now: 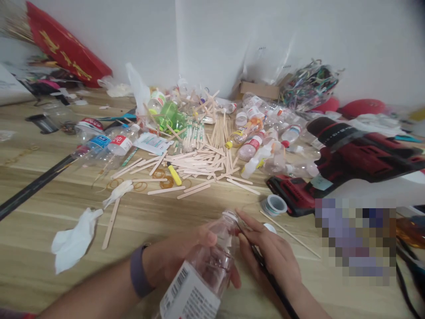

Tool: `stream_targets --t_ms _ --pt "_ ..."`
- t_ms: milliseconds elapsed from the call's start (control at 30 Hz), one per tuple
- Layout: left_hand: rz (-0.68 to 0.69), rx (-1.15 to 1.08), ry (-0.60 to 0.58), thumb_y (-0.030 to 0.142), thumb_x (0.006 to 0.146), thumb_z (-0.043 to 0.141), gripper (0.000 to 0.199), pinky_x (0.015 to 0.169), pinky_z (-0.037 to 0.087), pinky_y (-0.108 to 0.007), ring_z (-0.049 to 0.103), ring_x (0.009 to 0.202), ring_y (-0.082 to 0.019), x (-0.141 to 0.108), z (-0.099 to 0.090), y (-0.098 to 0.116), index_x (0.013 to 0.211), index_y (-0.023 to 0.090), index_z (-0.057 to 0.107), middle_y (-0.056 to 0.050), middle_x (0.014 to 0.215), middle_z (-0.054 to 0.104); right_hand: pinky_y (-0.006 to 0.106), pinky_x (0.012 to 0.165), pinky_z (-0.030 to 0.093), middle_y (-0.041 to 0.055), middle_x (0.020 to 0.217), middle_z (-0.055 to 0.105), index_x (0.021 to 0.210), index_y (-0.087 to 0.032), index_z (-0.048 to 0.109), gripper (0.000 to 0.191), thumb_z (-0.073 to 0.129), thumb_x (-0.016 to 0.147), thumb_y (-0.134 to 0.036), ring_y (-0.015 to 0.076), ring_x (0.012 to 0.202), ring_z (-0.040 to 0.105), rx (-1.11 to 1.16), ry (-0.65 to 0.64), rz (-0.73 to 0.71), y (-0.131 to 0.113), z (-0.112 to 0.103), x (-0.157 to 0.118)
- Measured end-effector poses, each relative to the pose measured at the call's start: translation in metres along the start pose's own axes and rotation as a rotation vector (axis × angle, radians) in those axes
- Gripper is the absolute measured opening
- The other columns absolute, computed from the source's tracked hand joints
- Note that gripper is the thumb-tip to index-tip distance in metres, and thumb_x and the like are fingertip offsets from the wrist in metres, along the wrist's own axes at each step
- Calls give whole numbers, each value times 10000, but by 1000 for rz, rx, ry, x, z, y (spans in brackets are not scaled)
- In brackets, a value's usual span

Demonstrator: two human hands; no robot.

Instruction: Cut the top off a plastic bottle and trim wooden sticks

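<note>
A clear plastic bottle (217,270) with a white printed label leans across the bottom middle, its neck pointing away from me. My left hand (191,246) is closed around its upper body, the thumb on the near side and fingertips showing at the right. In my right hand (272,252) is a slim black pointed tool (260,261), which I cannot identify more exactly. Its thin tip is at the bottle's neck, and the right index finger reaches the rim. A white round piece (270,227) lies partly hidden behind the right hand.
Wooden craft sticks (199,164) and bottles (255,141) crowd the back. A red power drill (345,155) stands right, beside a small spool (275,204) and a thin stick (290,235). Crumpled tissue (75,239) and a yellow-handled tool (174,173) lie left of centre.
</note>
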State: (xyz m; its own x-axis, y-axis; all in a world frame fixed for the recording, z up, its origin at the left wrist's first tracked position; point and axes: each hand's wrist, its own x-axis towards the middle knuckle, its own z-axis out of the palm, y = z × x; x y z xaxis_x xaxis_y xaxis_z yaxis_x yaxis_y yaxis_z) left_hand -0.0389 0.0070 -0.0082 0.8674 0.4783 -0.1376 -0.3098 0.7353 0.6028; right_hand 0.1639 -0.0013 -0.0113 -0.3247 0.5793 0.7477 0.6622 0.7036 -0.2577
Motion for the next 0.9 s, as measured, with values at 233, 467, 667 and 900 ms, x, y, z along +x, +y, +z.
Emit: stream_targets --t_ms 233,467,667,900 --pt "57 31 128 357 694 779 536 569 452 -219 605 611 -127 1 -2 -4 1158 191 568 -17 790 668 212 702 621 116 1092 758 1035 -204 626 234 561 869 -54 189 822 762 26 -51 -57 -5 -9 8" --pt "45 70 107 396 675 779 488 624 443 -249 555 653 -123 -1 4 -1 1077 181 605 -22 845 612 237 731 630 126 1127 742 1028 -209 642 197 598 881 -86 203 823 763 -24 -12 -58 -11 -9 7" --pt "42 77 86 452 668 781 519 579 409 -225 538 632 -114 1 6 -1 1072 180 605 -20 822 617 255 673 630 170 1104 741 991 -194 615 151 586 896 -81 209 797 764 -45 12 -93 -8 -4 2" --pt "9 104 99 483 667 772 432 592 432 -251 533 629 -122 1 6 -2 933 167 644 -19 775 605 283 728 639 166 1089 748 1045 -169 621 134 524 965 -123 235 936 746 2 -56 -161 2 -10 -1"
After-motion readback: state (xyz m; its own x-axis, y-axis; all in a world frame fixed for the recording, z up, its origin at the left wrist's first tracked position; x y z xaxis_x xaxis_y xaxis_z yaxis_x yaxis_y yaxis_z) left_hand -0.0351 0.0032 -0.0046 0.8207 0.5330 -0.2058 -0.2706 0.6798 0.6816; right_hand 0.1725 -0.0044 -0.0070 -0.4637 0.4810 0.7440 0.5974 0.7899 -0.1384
